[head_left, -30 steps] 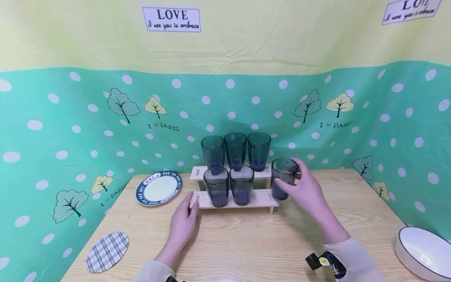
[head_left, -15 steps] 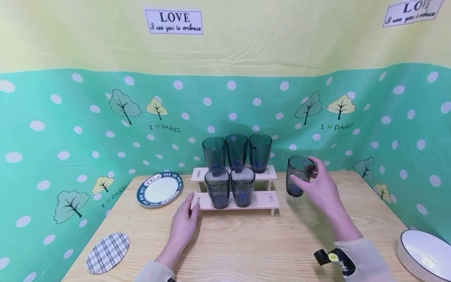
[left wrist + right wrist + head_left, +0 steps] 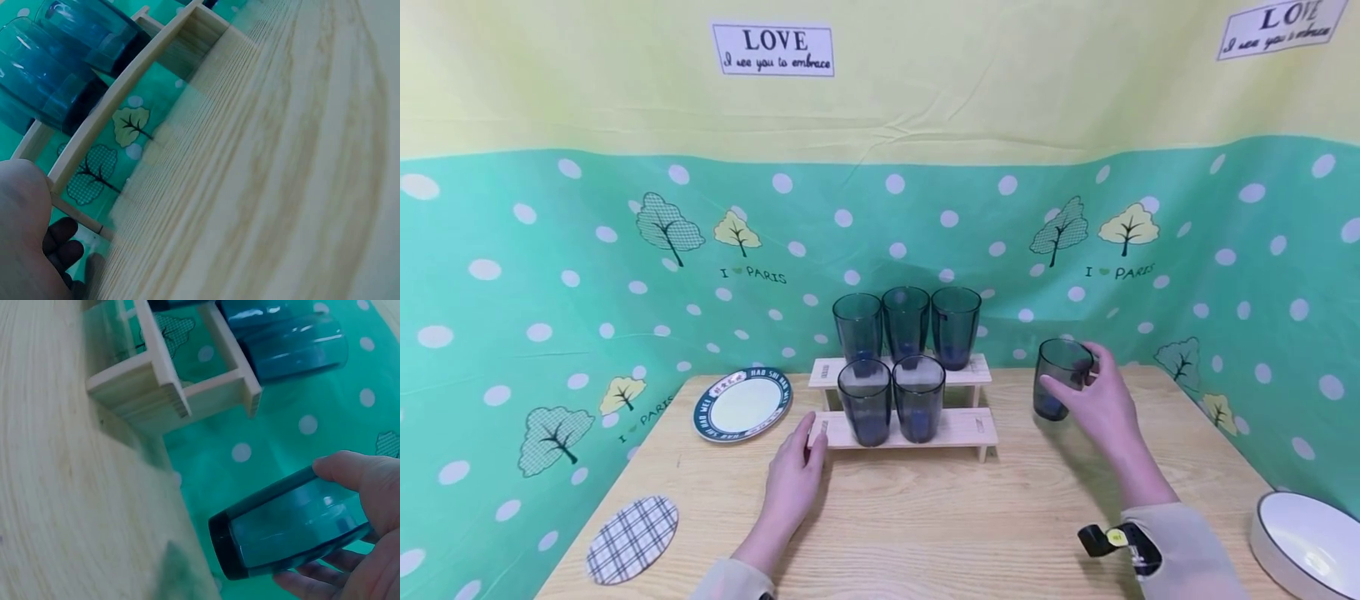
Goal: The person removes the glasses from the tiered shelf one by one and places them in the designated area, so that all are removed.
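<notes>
My right hand (image 3: pixel 1101 404) grips a dark tinted drinking glass (image 3: pixel 1054 392), thumb in front and fingers round the far side. It is roughly upright, right of a two-step wooden rack (image 3: pixel 962 427); the right wrist view shows the glass (image 3: pixel 294 528) apart from the rack (image 3: pixel 169 400). At the rack's left end my left hand (image 3: pixel 793 475) touches the lower step's front corner, index finger and thumb extended. In the left wrist view, the left thumb (image 3: pixel 25 206) lies right at the step's corner. Two matching glasses (image 3: pixel 865 408) stand on the lower step, three more glasses (image 3: pixel 955 329) on the upper.
A white plate with a dark blue rim (image 3: pixel 741 404) lies left of the rack. Nearer, at the left, is an oval checked mat (image 3: pixel 632 540). A white bowl (image 3: pixel 1273 533) stands at the right table edge. Polka-dot cloth (image 3: pixel 895 217) encloses the back and sides of the wooden table (image 3: pixel 925 525).
My right hand has carried the glass from beside the lower step's right end farther right, away from the rack. The left hand has stayed at the rack's left end.
</notes>
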{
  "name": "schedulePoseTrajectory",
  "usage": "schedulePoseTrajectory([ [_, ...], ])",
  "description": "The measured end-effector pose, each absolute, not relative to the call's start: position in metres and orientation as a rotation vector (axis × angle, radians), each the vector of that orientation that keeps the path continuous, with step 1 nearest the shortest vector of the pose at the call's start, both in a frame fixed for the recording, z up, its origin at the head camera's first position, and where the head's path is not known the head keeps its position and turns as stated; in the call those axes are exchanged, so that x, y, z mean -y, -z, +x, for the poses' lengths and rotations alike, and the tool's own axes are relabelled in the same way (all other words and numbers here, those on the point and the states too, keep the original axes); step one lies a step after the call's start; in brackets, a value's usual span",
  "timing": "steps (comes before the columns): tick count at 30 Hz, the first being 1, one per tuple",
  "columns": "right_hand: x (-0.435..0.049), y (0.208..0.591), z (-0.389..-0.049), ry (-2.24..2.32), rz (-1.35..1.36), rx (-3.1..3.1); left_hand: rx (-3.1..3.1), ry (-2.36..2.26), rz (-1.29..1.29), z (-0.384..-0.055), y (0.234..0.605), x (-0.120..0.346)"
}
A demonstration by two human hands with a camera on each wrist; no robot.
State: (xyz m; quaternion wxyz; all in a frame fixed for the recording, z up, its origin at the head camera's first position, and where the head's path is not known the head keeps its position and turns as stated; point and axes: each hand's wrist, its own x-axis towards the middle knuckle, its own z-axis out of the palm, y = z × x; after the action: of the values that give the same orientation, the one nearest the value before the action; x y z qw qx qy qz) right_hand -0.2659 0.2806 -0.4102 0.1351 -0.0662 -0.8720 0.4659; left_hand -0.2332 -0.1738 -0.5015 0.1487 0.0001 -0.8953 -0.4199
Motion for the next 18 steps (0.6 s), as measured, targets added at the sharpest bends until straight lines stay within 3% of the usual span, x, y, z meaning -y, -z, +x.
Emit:
schedulePoseTrajectory([
  [18,-0.29,0.438,-0.276,-1.388,-0.239,2.506,2.573,1.201,0.006,-0.233,0.502,0.174],
])
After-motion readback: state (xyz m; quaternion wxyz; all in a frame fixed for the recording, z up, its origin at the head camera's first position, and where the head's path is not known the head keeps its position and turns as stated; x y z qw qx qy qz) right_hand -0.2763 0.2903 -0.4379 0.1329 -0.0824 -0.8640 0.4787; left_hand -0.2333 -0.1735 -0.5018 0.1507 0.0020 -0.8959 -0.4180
